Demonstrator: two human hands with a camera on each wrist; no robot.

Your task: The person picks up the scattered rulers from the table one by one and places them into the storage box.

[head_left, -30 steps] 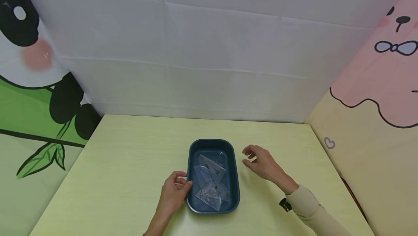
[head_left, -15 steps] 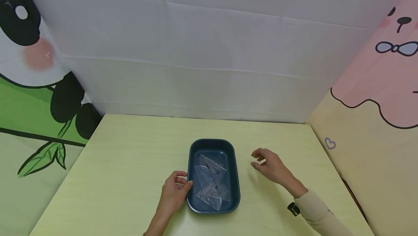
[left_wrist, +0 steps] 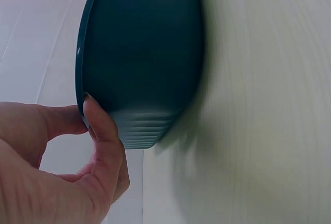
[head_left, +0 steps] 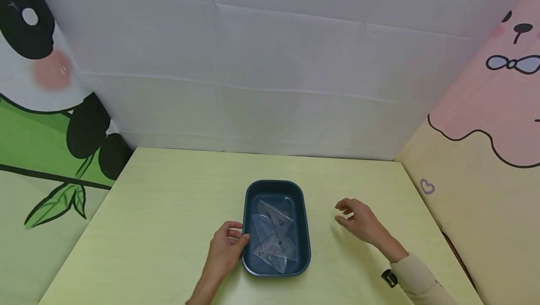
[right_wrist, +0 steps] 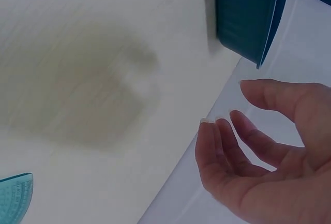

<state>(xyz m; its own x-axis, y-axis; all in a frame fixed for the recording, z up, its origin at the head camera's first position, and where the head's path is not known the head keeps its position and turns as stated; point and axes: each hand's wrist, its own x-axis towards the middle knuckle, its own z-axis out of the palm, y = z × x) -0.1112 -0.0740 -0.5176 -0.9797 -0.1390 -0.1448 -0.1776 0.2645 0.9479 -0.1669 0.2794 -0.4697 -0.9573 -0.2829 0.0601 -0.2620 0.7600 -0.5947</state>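
A dark blue rectangular tray [head_left: 303, 211] stands on the table, holding clear plastic set squares [head_left: 276, 216] and a clear protractor [head_left: 276, 248] that overlap one another. At its left side my left hand [head_left: 224, 249] grips the rim; in the left wrist view, thumb and finger pinch the edge of the tray [left_wrist: 145, 43]. My right hand [head_left: 363, 223] hovers over the table to the right of the tray, its fingers loosely bent and nothing between them. A bluish protractor [right_wrist: 14, 198] is partly visible at the lower left corner of the right wrist view.
The pale yellow-green table [head_left: 181, 192] ends at a white cloth wall [head_left: 270, 117] behind. Side panels carry a panda drawing [head_left: 50, 155] on the left and a pink animal [head_left: 485, 103] on the right. A dark device [head_left: 389, 278] sits at my right wrist.
My right hand has moved away from the tray, to the right and slightly toward me. My left hand, the tray and its contents have stayed in place.
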